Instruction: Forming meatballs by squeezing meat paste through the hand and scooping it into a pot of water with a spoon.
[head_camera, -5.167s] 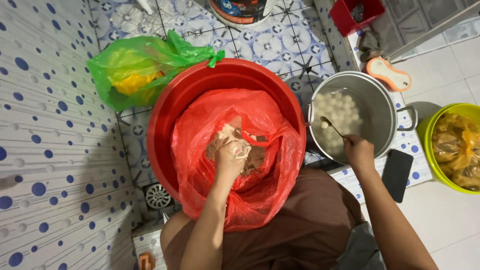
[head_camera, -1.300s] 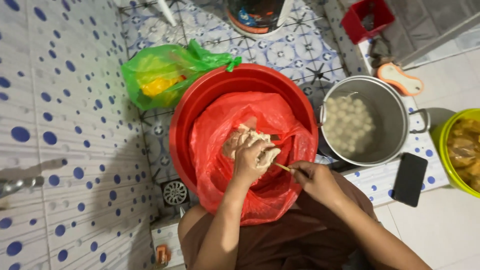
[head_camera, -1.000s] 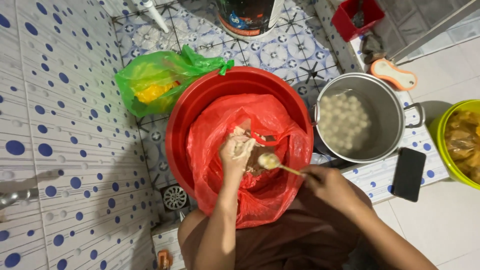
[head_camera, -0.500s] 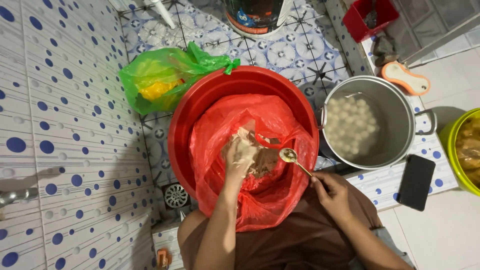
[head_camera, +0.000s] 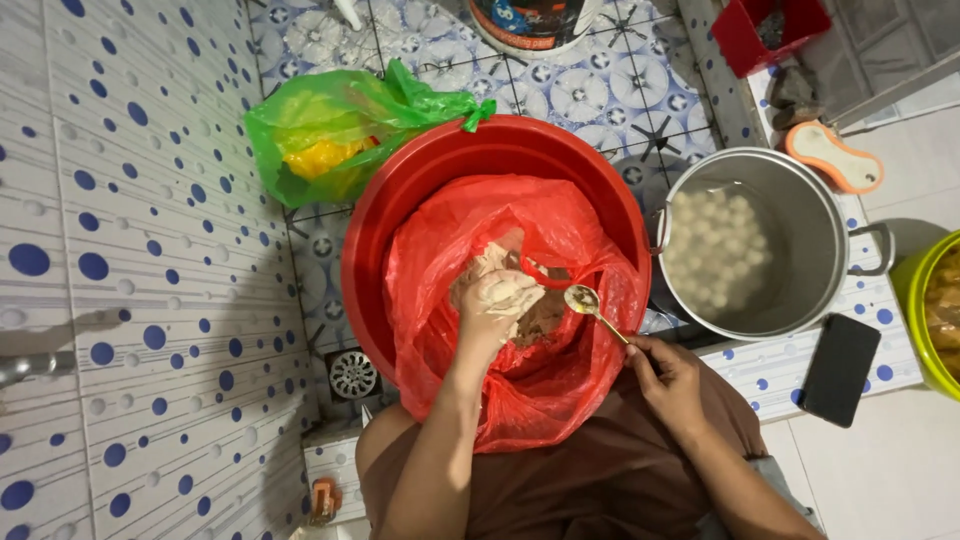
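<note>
My left hand (head_camera: 497, 305) is closed around a lump of pale dough, smeared with it, inside a red plastic bag (head_camera: 510, 330) that lines a big red basin (head_camera: 420, 200). More pale mash lies in the bag under the hand. My right hand (head_camera: 668, 378) holds a metal spoon (head_camera: 590, 305) by its handle; the spoon's bowl hovers just right of the dough, over the bag. To the right stands a steel pot (head_camera: 810, 260) of water with several white balls (head_camera: 715, 250) in it.
A knotted green bag (head_camera: 340, 140) with something yellow lies left of the basin. A black phone (head_camera: 842, 368) rests on the tiled ledge beside the pot. A yellow tub (head_camera: 935, 310) is at the right edge, a red box (head_camera: 765, 30) and a bucket (head_camera: 530, 20) at the top. A floor drain (head_camera: 352, 374) sits lower left.
My right hand has come back from the pot to the bag with the spoon. The spoon touched the dough in my left hand a second ago and now sits slightly to its right.
</note>
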